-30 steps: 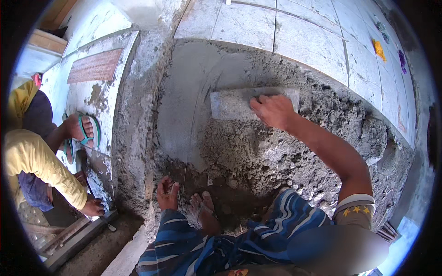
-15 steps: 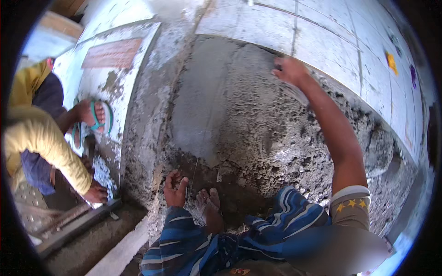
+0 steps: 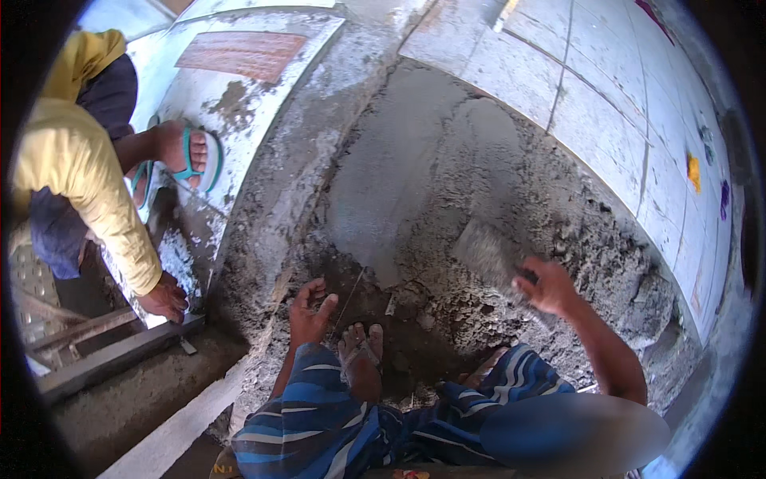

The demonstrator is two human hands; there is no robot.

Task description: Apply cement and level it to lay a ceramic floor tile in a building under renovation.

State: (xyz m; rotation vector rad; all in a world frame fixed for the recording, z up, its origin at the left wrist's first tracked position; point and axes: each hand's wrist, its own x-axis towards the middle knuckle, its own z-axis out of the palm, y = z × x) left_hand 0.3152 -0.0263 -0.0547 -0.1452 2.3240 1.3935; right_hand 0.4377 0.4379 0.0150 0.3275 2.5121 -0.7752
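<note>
So the right grip, around 3 to 4 o'clock from mid-frame, has a grey float slanted over rough mortar. Smoother mortar sits at 12, edged by white tiles round to 3. Left grip hangs loose at 7:30, near a foot. Co-worker in yellow at 9 to 10, one hand beside a bar.

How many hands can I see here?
3: the person's left hand near the blue striped cloth, the right hand holding the grey trowel, and a co-worker's hand at the end of a yellow sleeve, on the left. The co-worker's other hand may be hidden.
</note>
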